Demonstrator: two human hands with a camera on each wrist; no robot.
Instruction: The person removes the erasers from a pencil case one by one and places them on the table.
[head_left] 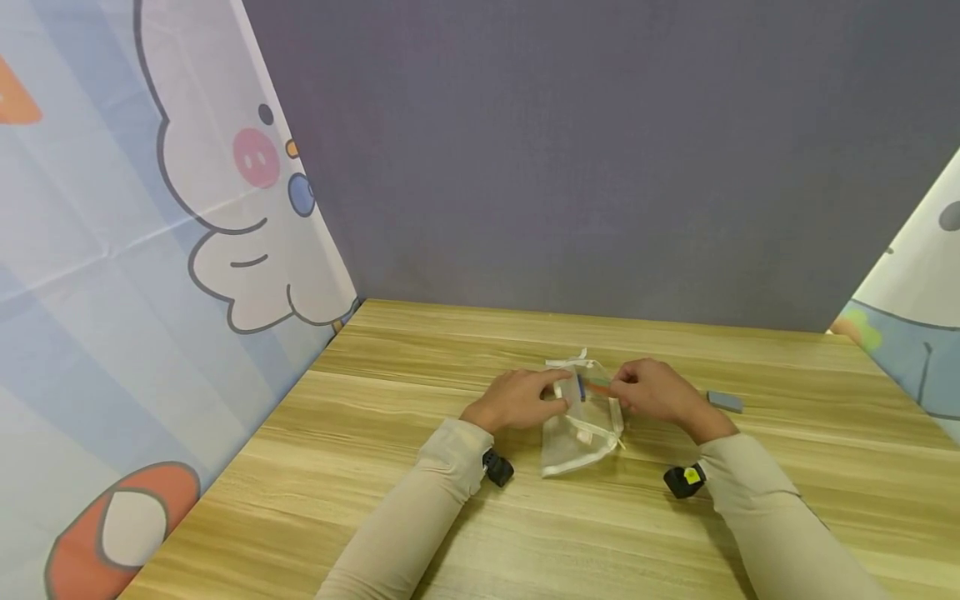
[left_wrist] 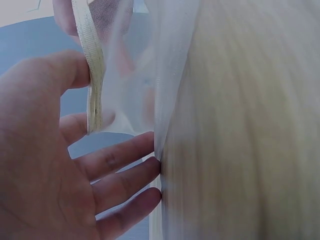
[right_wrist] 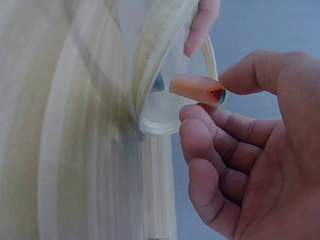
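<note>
A translucent white zip pouch (head_left: 570,454) lies on the table with its zipped mouth spread. My left hand (head_left: 525,398) holds the zipper edge (left_wrist: 94,75) between thumb and index finger; its other fingers lie along the pouch's side. My right hand (head_left: 656,392) pinches a small orange eraser-like block (right_wrist: 192,89) with a watermelon print at one end. The block's free end points into the pouch mouth. Inside the pouch is a blue piece (right_wrist: 158,83), partly hidden by the zipper edge. A small pale item (head_left: 584,436) shows through the mesh near the front.
A grey block (head_left: 724,402) lies on the wooden table (head_left: 420,350), right of my right hand. Behind the table stands a dark grey panel (head_left: 600,167). A cartoon-printed cloth (head_left: 112,250) hangs at the left, another at the right.
</note>
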